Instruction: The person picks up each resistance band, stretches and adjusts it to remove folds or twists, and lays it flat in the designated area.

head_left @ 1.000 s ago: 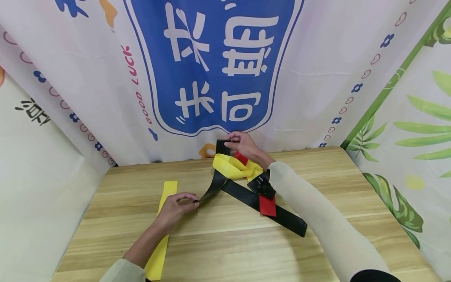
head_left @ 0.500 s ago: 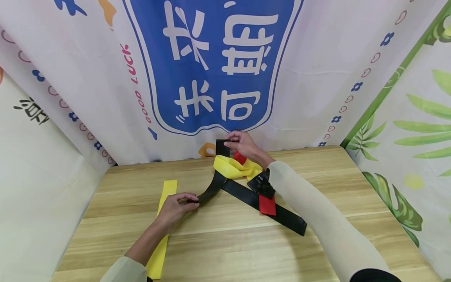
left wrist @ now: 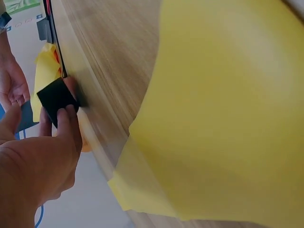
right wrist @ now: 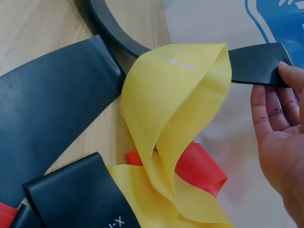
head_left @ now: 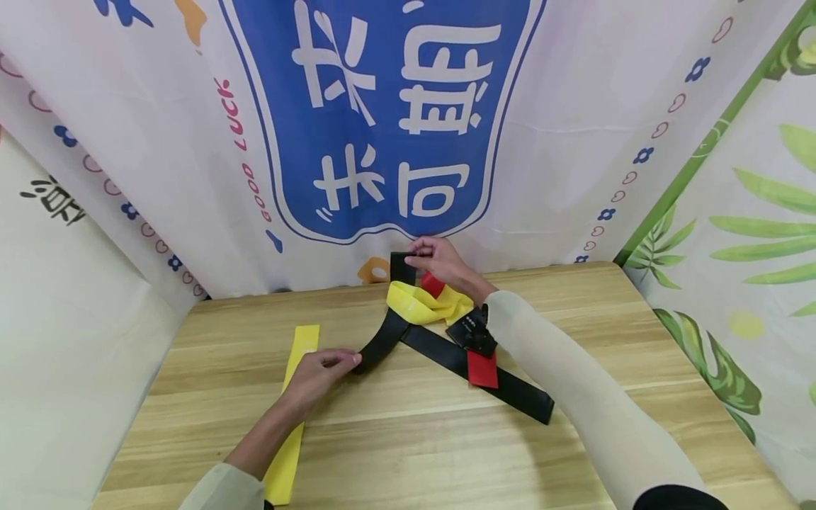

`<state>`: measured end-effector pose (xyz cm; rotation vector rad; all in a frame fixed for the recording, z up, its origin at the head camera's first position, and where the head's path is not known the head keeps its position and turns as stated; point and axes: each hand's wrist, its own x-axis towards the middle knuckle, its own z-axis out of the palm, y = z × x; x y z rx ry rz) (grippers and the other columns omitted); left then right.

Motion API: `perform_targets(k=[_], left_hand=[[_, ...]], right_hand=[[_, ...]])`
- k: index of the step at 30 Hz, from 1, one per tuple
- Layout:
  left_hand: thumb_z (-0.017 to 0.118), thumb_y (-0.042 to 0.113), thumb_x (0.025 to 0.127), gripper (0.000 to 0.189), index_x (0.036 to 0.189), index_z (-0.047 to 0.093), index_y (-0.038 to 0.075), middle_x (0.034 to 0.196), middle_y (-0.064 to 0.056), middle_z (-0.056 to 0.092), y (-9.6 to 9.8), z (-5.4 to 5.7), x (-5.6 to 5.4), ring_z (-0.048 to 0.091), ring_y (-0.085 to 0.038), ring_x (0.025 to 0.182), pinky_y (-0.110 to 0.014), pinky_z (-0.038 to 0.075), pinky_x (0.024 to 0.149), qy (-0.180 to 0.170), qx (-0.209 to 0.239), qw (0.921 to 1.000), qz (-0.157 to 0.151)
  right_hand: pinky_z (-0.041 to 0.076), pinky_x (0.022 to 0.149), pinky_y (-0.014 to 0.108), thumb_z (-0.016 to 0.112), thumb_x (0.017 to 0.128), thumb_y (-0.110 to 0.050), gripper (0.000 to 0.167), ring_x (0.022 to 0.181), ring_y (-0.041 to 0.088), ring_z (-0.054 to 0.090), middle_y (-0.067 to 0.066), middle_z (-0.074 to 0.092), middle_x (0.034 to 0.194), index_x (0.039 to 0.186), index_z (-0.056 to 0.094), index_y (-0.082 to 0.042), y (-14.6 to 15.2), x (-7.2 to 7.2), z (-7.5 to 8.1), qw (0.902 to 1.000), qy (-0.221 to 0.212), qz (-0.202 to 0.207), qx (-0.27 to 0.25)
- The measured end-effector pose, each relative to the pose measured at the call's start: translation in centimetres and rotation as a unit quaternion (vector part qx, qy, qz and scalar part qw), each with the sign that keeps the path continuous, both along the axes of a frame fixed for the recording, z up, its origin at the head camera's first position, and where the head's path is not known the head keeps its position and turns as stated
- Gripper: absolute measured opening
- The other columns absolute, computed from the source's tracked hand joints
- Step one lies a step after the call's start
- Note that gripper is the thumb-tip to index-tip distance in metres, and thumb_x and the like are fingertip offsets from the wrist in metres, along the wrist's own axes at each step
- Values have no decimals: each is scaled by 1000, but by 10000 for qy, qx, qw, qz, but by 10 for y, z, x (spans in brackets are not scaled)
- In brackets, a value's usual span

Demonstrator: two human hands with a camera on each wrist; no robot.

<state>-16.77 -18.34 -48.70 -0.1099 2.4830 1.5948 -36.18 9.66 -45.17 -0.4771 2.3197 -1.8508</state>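
Observation:
In the head view, a black elastic band [head_left: 381, 342] curves up from the tabletop, running through a twisted yellow band [head_left: 413, 303]. Its near end is pinched between the fingers and thumb of my left hand [head_left: 316, 379]; the left wrist view shows that square black band end [left wrist: 58, 97]. My right hand [head_left: 444, 263] pinches the far end at the table's back edge, thumb on top and fingers beneath in the right wrist view. There the yellow band [right wrist: 161, 90] wraps as a loop round the black one. A red band [right wrist: 202, 166] lies partly hidden behind the yellow.
Another black band [head_left: 516, 395] slants to the right on the wooden table [head_left: 382, 453], crossed by a red piece [head_left: 482, 370]. A folded black band [head_left: 470, 331] with white print sits by my right wrist. One flat yellow band [head_left: 283, 460] lies under my left forearm. A printed curtain [head_left: 542, 177] hangs behind.
The black band's end at my left hand has turned from nearly edge-on to showing more of its flat face. My right hand keeps its hold and place.

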Motion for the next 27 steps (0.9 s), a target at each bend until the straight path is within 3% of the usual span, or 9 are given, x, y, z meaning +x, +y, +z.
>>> perform_targets(k=[3, 7, 10, 16, 25, 27], left_hand=[[76, 19, 100, 18, 106, 83, 4, 129, -12, 74, 0, 0, 0, 63, -30, 130, -35, 54, 103, 83, -66, 9998, 183], [75, 3, 98, 14, 110, 80, -1, 130, -18, 72, -1, 1, 1, 64, -34, 127, -24, 57, 91, 208, 161, 9992, 297], [75, -2, 95, 23, 119, 76, -2, 134, -21, 68, -3, 2, 3, 65, -36, 126, -20, 57, 85, 185, 325, 9984, 415], [75, -4, 95, 43, 137, 66, -2, 135, -24, 67, -8, 1, 5, 65, -36, 126, -19, 57, 87, 83, 512, 9975, 474], [76, -4, 93, 34, 127, 73, -2, 133, -17, 69, -16, 1, 12, 64, -26, 119, -18, 56, 86, 64, 575, 9965, 610], [77, -4, 93, 34, 126, 73, -2, 132, -17, 69, -17, 0, 13, 64, -26, 119, -18, 56, 87, 89, 626, 9963, 590]], right_hand=[[56, 100, 60, 74, 100, -8, 18, 96, 35, 69, 15, 71, 106, 117, 71, -5, 0, -1, 0, 10000, 35, -5, -42], [55, 100, 61, 74, 100, -6, 16, 94, 29, 69, 15, 71, 106, 116, 71, -4, 1, -1, 2, 9998, 66, 56, -176], [54, 101, 62, 73, 100, -4, 16, 95, 29, 69, 16, 72, 107, 116, 70, -2, 1, -1, 3, 9995, 96, 122, -289], [54, 101, 62, 73, 100, -6, 17, 96, 29, 69, 15, 72, 108, 117, 69, -3, 2, -1, 4, 9990, 137, 98, -425], [53, 105, 59, 71, 102, -7, 17, 97, 29, 69, 14, 73, 108, 118, 66, -4, 6, -1, 6, 9967, 40, 2, -812], [58, 100, 52, 71, 102, -9, 18, 96, 28, 71, 14, 73, 107, 119, 66, -5, 9, -1, 6, 9960, -23, 41, -887]])
